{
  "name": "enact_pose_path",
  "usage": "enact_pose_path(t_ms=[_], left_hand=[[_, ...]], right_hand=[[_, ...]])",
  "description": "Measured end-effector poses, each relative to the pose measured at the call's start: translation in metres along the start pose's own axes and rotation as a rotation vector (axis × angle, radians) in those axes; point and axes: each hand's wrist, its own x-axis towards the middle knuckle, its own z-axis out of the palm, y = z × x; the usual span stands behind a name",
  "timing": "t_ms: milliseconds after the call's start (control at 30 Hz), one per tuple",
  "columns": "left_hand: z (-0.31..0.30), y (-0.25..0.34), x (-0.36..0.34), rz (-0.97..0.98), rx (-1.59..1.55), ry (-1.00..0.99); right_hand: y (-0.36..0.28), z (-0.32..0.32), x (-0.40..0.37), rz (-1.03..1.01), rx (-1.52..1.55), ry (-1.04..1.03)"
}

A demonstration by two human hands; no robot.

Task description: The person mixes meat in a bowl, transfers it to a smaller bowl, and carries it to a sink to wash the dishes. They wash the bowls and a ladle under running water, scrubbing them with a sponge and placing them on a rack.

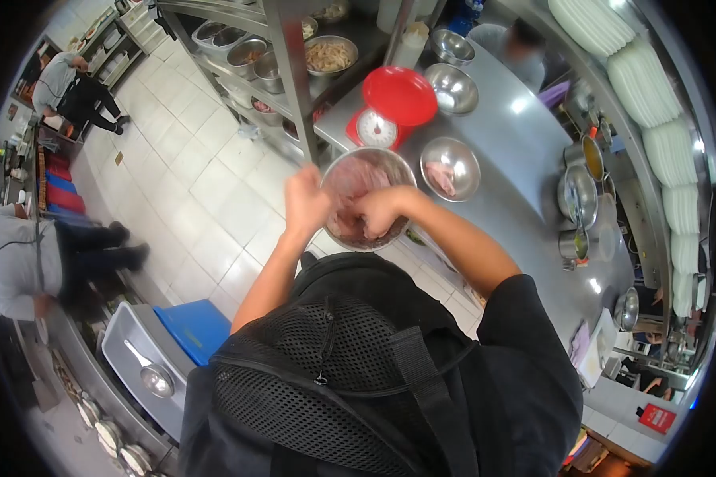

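Observation:
A deep metal mixing bowl of pinkish raw meat is in front of me, near the counter's edge. My left hand is closed at the bowl's left rim, slightly blurred, with its thumb side up. Inside the bowl, my right hand has its fingers curled into the meat; the fingertips are hidden. Just right of it, a smaller metal bowl on the counter holds a few pale pink pieces of meat. Behind the mixing bowl stands a red kitchen scale with a round dial.
A steel counter curves away to the right, with metal bowls and pots on it. Shelving with food bowls rises ahead. Two people work at left; another person is across the counter. Plates are stacked at right.

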Motion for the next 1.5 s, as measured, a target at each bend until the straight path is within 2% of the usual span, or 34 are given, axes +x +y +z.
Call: enact_pose_path(t_ms=[67, 133, 267, 333, 367, 433, 467, 533, 567, 633, 767, 900, 967, 1100, 1167, 1200, 1267, 1300, 1367, 1400, 1467, 1500], left_hand=[[0.003, 0.0, 0.0, -0.005, -0.013, 0.007], [0.006, -0.003, -0.001, -0.012, -0.027, 0.014], [0.01, -0.017, -0.003, -0.03, -0.035, -0.014], [0.01, -0.019, -0.005, -0.05, -0.04, -0.029], [0.009, -0.019, -0.007, -0.066, -0.075, -0.03], [0.008, -0.018, -0.01, -0.082, -0.111, -0.035], [0.007, -0.016, -0.011, -0.101, -0.129, -0.04], [0.008, -0.013, -0.011, -0.112, -0.15, -0.046], [0.009, -0.012, -0.011, -0.11, -0.145, -0.054], [0.011, -0.012, -0.011, -0.108, -0.143, -0.063], [0.02, -0.006, -0.01, -0.123, -0.199, -0.062], [0.028, -0.001, -0.008, -0.117, -0.244, -0.072], [0.026, 0.004, -0.009, -0.126, -0.232, -0.078], [0.03, -0.009, -0.007, -0.14, -0.197, -0.074], [0.031, -0.016, -0.007, -0.141, -0.191, -0.076], [0.031, -0.019, -0.007, -0.137, -0.183, -0.074], [0.031, -0.02, -0.008, -0.141, -0.175, -0.067], [0.031, -0.02, -0.008, -0.138, -0.162, -0.061], [0.03, -0.02, -0.009, -0.143, -0.171, -0.056], [0.03, -0.02, -0.008, -0.145, -0.171, -0.053], [0.029, -0.02, -0.008, -0.141, -0.165, -0.05], [0.029, -0.018, -0.008, -0.141, -0.15, -0.049]], right_hand=[[0.025, 0.008, 0.016, -0.021, 0.015, -0.047], [0.025, 0.005, 0.016, -0.124, 0.051, -0.13], [0.014, -0.001, 0.004, -0.015, 0.164, -0.109], [0.034, 0.012, 0.008, -0.07, 0.845, -0.075], [0.039, 0.015, 0.006, -0.069, 0.845, -0.079], [0.034, 0.014, -0.004, -0.158, 1.261, 0.054], [0.037, 0.019, -0.005, -0.158, 1.263, 0.058], [0.038, 0.023, -0.008, -0.265, 1.469, 0.255], [0.04, 0.025, -0.014, -0.264, 1.466, 0.26], [0.025, 0.019, -0.038, -0.389, 1.71, 0.378], [0.037, 0.016, -0.062, -0.446, 1.893, 0.507], [0.045, 0.023, -0.059, -0.473, 1.81, 0.475], [0.035, 0.027, -0.056, -0.408, 1.962, 0.528], [0.025, 0.024, -0.07, -0.461, 2.16, 0.584], [0.029, 0.011, -0.095, -0.701, 2.09, 0.493], [0.033, 0.006, -0.109, -0.691, 2.092, 0.49], [0.048, -0.005, -0.137, -0.643, 1.931, 0.683], [0.063, -0.006, -0.148, -0.634, 1.926, 0.683], [0.104, 0.002, -0.155, -0.382, 1.744, 0.925], [0.127, 0.008, -0.148, -0.379, 1.737, 0.927], [0.174, 0.027, -0.13, 0.025, 1.382, 1.115], [0.177, 0.029, -0.124, 0.171, 1.35, 1.154]])
